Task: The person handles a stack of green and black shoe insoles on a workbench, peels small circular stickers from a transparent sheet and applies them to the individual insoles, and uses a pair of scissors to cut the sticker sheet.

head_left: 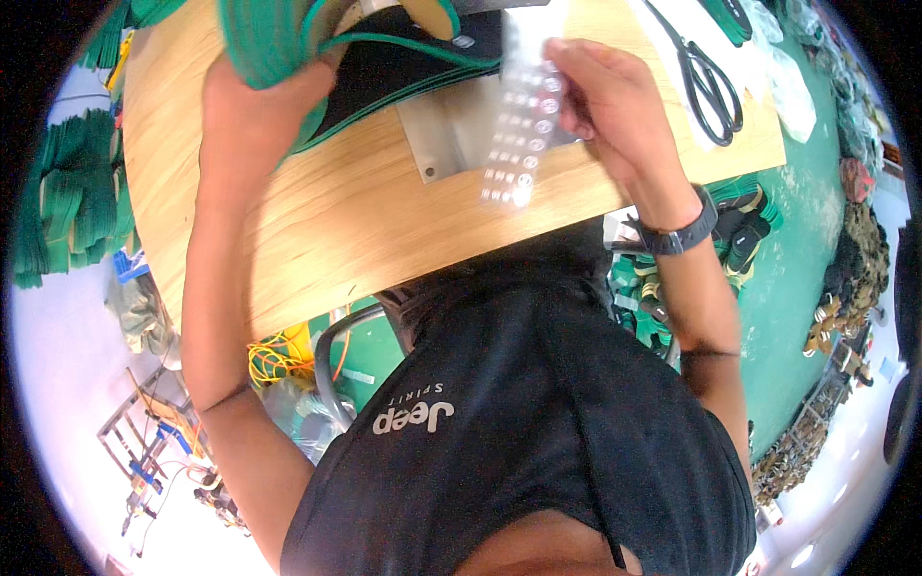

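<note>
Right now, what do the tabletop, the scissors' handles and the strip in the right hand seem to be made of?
Tabletop: likely wood or wood-look laminate, smooth, with pale streaked grain. Scissors' handles: probably plastic, perhaps coated metal; smooth and evenly black. Strip: likely thin, glossy clear plastic; it's see-through with white marks, though blurred.

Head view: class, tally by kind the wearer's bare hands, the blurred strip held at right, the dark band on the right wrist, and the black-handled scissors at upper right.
Bare hands: 2 (left hand, right hand)
Translucent strip with pale printed marks: 1
Dark wristband: 1
Black-handled scissors: 1
Total: 5
</note>
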`<state>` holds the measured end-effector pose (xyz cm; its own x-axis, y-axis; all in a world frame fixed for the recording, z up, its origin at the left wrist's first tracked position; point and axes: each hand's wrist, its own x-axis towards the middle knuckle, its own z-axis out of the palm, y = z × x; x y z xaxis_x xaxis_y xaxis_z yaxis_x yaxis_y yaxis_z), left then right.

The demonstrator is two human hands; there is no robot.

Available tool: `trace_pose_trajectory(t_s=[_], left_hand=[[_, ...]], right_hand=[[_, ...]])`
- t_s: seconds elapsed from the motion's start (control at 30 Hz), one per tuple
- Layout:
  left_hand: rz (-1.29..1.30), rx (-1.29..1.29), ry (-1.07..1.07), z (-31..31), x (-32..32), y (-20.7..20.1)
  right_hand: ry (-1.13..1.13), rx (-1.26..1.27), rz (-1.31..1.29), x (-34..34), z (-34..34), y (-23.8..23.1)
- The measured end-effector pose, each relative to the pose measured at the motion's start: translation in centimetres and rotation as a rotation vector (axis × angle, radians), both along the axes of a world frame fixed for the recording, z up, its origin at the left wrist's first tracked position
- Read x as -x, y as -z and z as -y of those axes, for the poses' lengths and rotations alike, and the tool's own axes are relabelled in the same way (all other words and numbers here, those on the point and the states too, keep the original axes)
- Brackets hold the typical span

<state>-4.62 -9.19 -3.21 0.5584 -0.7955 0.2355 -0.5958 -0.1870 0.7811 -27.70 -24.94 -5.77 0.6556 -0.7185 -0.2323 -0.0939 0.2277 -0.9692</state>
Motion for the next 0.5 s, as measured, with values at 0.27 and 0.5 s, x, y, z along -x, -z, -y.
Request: trace_pose_trajectory(t_s=[0.27,0.5], left_hand=[[-0.116,0.307,-0.118,-1.3,-1.8,0.2],[-0.107,0.289,-0.099,-1.1,-1.8,0.4]], right_hand=[[-0.257,0.233,-0.343,-2.3,-0.4,-1.3],[-0.227,0.207,-0.337,-2.3,-0.1,-0.6]])
